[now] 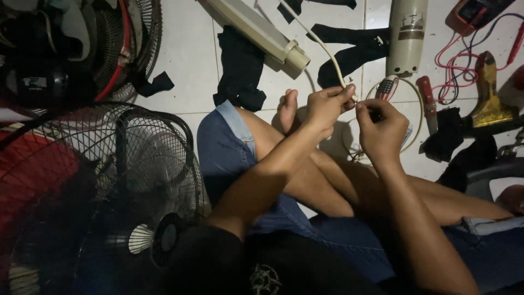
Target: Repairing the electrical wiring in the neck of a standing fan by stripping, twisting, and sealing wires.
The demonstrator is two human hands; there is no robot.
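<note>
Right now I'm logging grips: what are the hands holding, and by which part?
Both the left hand and the right hand pinch the near end of a pale cord between fingertips; its far length trails across the tiled floor.

The view is dim overall, with the light falling from the top: the floor (185, 60) tiles there are pale and evenly lit, without glare. The lower part sinks into near black, and the shirt (262, 267) shows almost no detail. The hands (355, 117) cast a soft shadow on the tiles beneath them. On the left the fan grille (125, 164) is murky and slightly soft, its wires blurring together. The dark cloths (240, 68) read as flat silhouettes. Shadows look grainy.
</note>
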